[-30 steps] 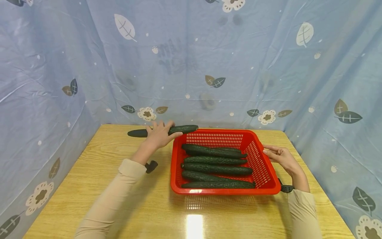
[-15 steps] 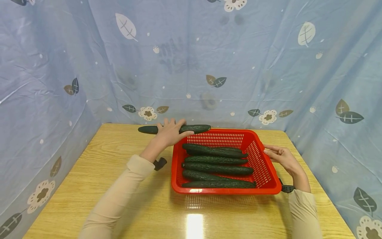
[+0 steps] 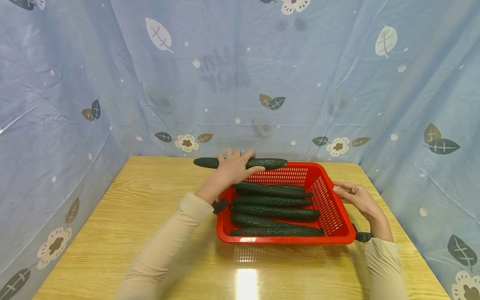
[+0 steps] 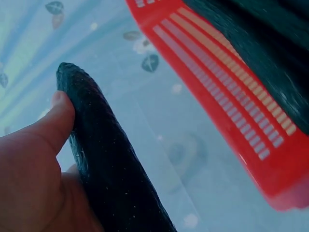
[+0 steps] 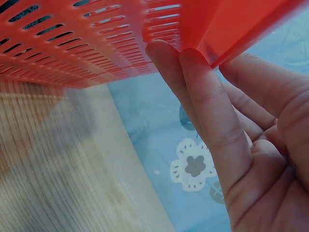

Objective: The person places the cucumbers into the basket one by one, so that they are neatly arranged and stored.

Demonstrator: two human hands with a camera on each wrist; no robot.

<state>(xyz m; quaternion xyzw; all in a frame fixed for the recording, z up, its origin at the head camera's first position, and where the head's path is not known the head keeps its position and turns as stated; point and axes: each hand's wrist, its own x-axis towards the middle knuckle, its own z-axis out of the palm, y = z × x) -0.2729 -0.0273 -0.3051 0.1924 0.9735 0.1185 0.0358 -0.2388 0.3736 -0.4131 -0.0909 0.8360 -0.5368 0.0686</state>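
My left hand [image 3: 235, 167] grips a long dark-green cucumber [image 3: 268, 163] by its middle, above the back left part of a red plastic basket [image 3: 285, 240]. The cucumber lies roughly level, left to right. In the left wrist view, the thumb presses along the side of this cucumber [image 4: 113, 159]; most other fingers are hidden. Several more cucumbers [image 3: 275, 211] lie side by side in the basket. At its right side, my right hand [image 3: 360, 200] pinches the rim. The right wrist view has fingertips under the basket's rim [image 5: 231, 41] and the thumb against its outer edge.
The basket stands on a wooden table [image 3: 142, 200], with bare wood to its left and in front. A blue patterned curtain [image 3: 240, 83] hangs close behind the table and along both sides. Dark straps with small devices sit on both wrists.
My left hand has carried the cucumber rightward, from the basket's left edge to over its back left part. The right hand and the basket have stayed in place.
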